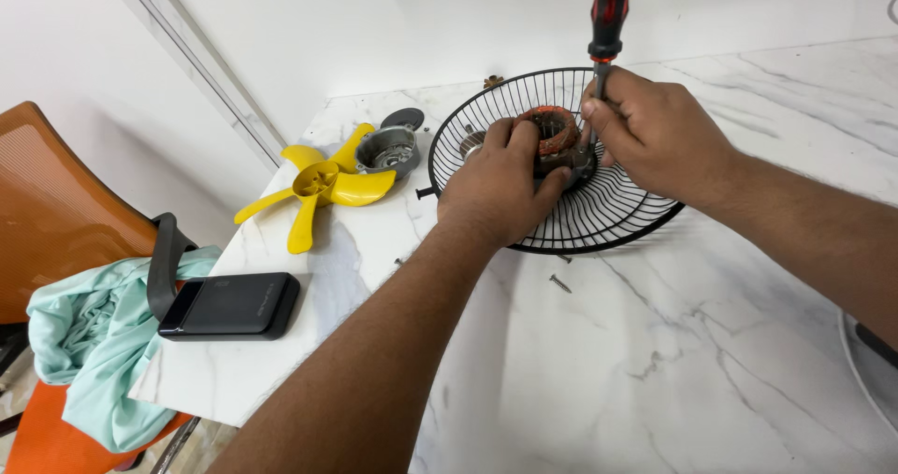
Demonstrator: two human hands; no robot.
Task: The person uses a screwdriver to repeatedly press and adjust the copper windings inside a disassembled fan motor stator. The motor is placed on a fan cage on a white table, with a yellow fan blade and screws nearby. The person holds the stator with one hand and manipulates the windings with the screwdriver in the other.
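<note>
- Marble tabletop (655, 362) fills the foreground, white with grey veins, both my forearms reaching across it.
- Near its left corner lies a black power bank (231, 306), beside an orange chair (47, 203) draped with pale green cloth (84, 362).
- One loose screw (559, 283) rests on the marble just in front of the black wire fan guard (599, 222).
- My left hand (500, 189) curls closed over the fan motor (552, 137), whose copper winding shows at the guard's centre.
- My right hand (655, 133) grips the shaft of a red-and-black screwdriver (608, 16), held upright, its tip down at the motor.
- Farther left sit a yellow fan blade (323, 189) and a grey motor housing (388, 149).
</note>
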